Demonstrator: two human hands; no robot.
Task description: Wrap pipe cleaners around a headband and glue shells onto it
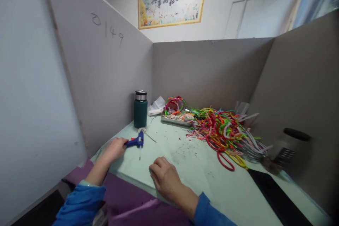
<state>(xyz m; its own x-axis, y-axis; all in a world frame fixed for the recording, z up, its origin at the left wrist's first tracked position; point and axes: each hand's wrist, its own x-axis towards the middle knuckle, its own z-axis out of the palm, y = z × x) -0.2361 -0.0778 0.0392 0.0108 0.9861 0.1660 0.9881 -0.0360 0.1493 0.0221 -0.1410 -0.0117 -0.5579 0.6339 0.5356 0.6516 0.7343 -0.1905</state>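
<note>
A blue glue gun (136, 142) with an orange trigger lies on the pale green tabletop (169, 141), a clear glue stick (140, 153) jutting from its back end. My left hand (116, 149) has its fingers closed around the end of the gun's handle. Close to the front edge of the table rests my right hand (165, 176), its fingers curled in. Its palm side is hidden, so whatever it holds, if anything, does not show. Beside the glue gun's nozzle are a small whitish piece (142, 130) and a thin stick (150, 136).
A dark green bottle (140, 109) stands at the back left. Behind are white tissue (156, 106) and a metal tray (176, 122) of small pieces. Colourful pipe cleaners (219, 123) are heaped at right, near red-handled scissors (225, 160), a black flat strip (278, 194) and a black-lidded jar (291, 148). Grey partitions surround the table.
</note>
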